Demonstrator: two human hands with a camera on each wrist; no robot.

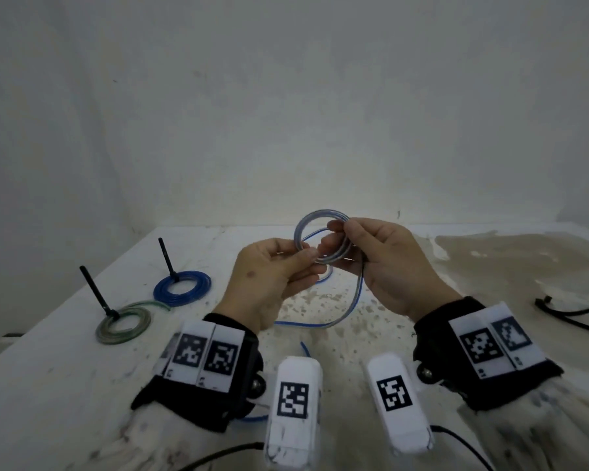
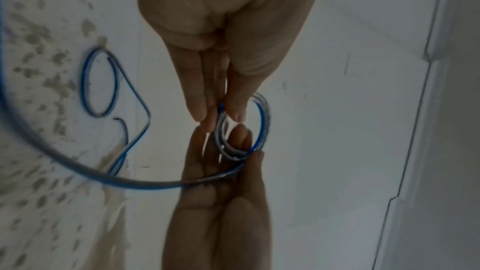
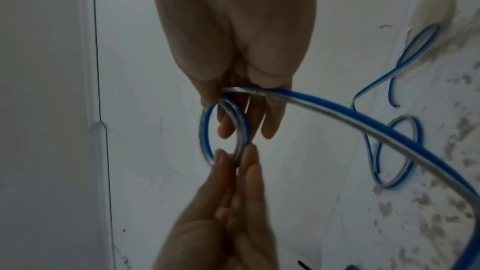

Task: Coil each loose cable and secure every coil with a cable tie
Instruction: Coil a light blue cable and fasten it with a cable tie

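A blue-and-silver cable is partly wound into a small coil (image 1: 321,239) held above the table. My left hand (image 1: 296,261) pinches the coil's near-left side between thumb and fingers. My right hand (image 1: 335,234) grips its right side, fingers curled round the strands. In the left wrist view the left hand (image 2: 218,114) pinches the coil (image 2: 262,126). In the right wrist view the right hand (image 3: 246,122) holds the coil (image 3: 205,130). The cable's loose tail (image 1: 352,300) hangs from the coil to the table and loops there (image 3: 394,151).
On the stained white table (image 1: 65,375), a blue coil (image 1: 181,287) and a green coil (image 1: 123,322) lie at the left, each with a black tie sticking up. Loose black cable ties (image 1: 572,312) lie at the right edge. A wall stands behind.
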